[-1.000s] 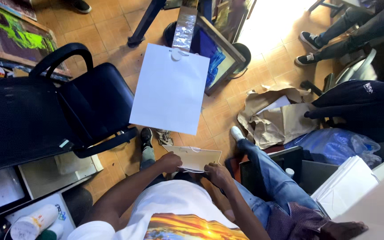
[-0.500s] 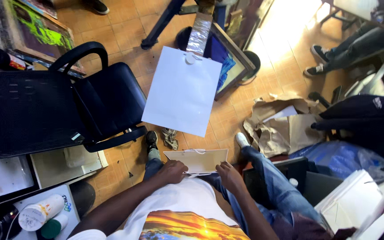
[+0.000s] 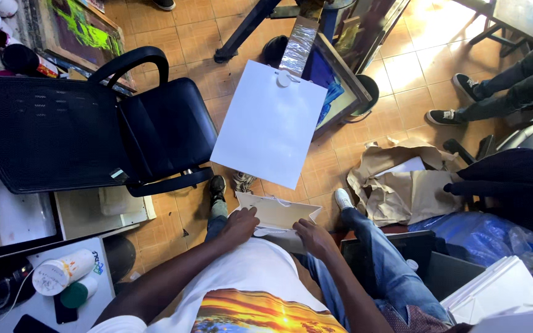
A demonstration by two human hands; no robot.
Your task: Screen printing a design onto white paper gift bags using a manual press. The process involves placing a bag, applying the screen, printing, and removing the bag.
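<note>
Hands, two: left hand (image 3: 240, 226) and right hand (image 3: 314, 238) grip one white paper bag (image 3: 277, 214).

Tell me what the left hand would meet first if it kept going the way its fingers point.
The left hand already lies against the open paper bag on the lap; going on, it would probably slide into the bag's mouth, though depth is unclear.
</note>
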